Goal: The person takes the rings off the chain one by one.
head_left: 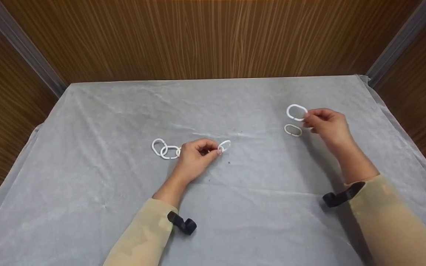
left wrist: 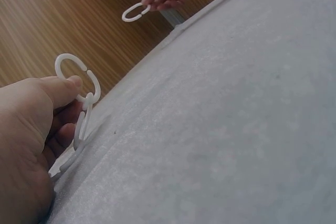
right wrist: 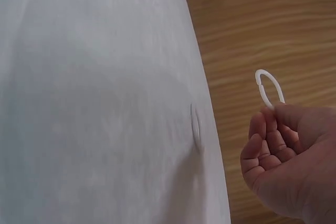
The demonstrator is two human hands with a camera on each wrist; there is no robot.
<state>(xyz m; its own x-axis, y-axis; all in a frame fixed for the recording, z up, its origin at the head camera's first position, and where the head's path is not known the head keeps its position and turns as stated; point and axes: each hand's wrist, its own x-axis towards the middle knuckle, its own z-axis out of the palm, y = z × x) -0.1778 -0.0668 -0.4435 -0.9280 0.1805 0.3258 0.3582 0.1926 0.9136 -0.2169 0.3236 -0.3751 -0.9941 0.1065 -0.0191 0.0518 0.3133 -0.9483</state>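
My left hand [head_left: 195,157] pinches the end link [left wrist: 96,83] of a short chain of white plastic oval links between thumb and fingertips. The chain [head_left: 170,158] runs from under that hand out to the left, where its far links lie on the cloth; its middle is hidden by the fingers. In the left wrist view, the pinched link shows a small split in its side. Further right, my right hand [head_left: 327,125] pinches a single white link [head_left: 288,111] by its edge, raised over the cloth. Just below it in the head view lies another loose link [head_left: 285,129].
A grey cloth [head_left: 242,221] with shallow creases covers the table. Wood-grain panels [head_left: 213,37] stand behind and on both sides. Each sleeve carries a black wrist strap [head_left: 183,223] with a small camera.
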